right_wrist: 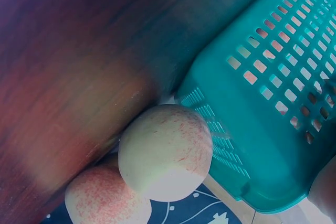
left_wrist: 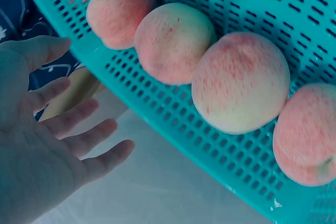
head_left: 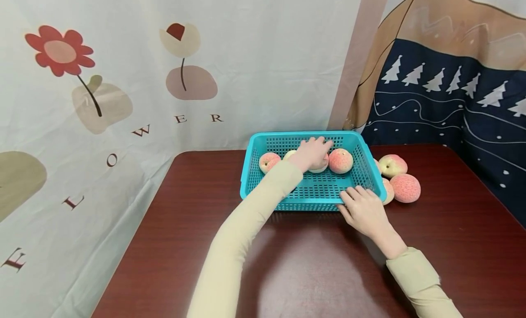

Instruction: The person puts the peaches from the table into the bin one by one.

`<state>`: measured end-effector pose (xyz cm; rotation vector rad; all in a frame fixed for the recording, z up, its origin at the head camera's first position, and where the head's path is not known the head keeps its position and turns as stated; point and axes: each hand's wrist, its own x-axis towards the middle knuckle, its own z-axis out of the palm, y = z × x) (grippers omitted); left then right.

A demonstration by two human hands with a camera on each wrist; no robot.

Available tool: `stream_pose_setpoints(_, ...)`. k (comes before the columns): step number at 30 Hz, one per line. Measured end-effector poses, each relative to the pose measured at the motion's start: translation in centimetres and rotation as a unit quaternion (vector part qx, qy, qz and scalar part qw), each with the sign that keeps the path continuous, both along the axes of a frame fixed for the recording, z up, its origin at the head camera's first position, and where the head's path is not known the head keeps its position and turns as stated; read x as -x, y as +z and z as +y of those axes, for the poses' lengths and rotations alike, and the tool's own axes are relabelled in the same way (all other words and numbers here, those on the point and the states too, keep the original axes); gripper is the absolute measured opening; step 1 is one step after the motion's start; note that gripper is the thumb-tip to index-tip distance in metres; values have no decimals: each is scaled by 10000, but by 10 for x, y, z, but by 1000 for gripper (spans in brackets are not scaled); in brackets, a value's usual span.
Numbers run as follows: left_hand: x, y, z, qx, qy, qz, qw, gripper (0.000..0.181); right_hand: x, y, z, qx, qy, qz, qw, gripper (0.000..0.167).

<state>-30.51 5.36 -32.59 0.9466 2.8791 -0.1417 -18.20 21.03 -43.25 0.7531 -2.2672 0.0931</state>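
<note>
Inside the turquoise perforated basket [head_left: 320, 183]: four round peaches [head_left: 341, 161], pink over pale yellow-green. Left hand [head_left: 314, 152] above, fingers loosely spread; right hand [head_left: 363, 208] grips front rim [head_left: 306, 201].

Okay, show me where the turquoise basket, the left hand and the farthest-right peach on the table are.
Turquoise basket [head_left: 308, 201]: head view, on its front rim.
Left hand [head_left: 314, 153]: head view, on its back.
Farthest-right peach [head_left: 405, 188]: head view, middle of its visible side.

left of my l hand [head_left: 314, 153] & beyond it, the wht backdrop cloth [head_left: 267, 71] reads "flower", spaced dk-red caps [head_left: 141, 131] arcing up toward that hand.
</note>
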Motion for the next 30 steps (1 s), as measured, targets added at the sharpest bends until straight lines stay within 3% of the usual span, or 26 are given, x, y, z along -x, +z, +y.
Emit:
stream_pose_setpoints(6,-18,11,-30,-211,-90,-123,9997,50,0,1,0,34,-4,-43,10000,24)
stream_pose_setpoints(11,-42,24,-57,-382,-99,-10,9992,46,0,0,0,28,1,-16,10000,23)
stream_pose_setpoints(14,-55,25,-76,-472,-181,209,9985,43,1,-1,0,11,14,-13,10000,22)
stream_pose_setpoints(20,-66,4,-117,-738,-411,1160,9896,31,1,-1,-1,-28,45,-17,10000,23)
stream_pose_setpoints(22,-68,-5,-131,-873,-476,1312,9864,31,1,-1,-1,-40,51,-7,10000,25)
stream_pose_setpoints(26,-71,-24,-155,-1226,-611,1305,9819,34,1,0,-2,-49,40,2,10000,26)
stream_pose_setpoints(30,-74,-41,-171,-1607,-639,1024,9796,38,1,0,-1,-31,35,3,10000,24)
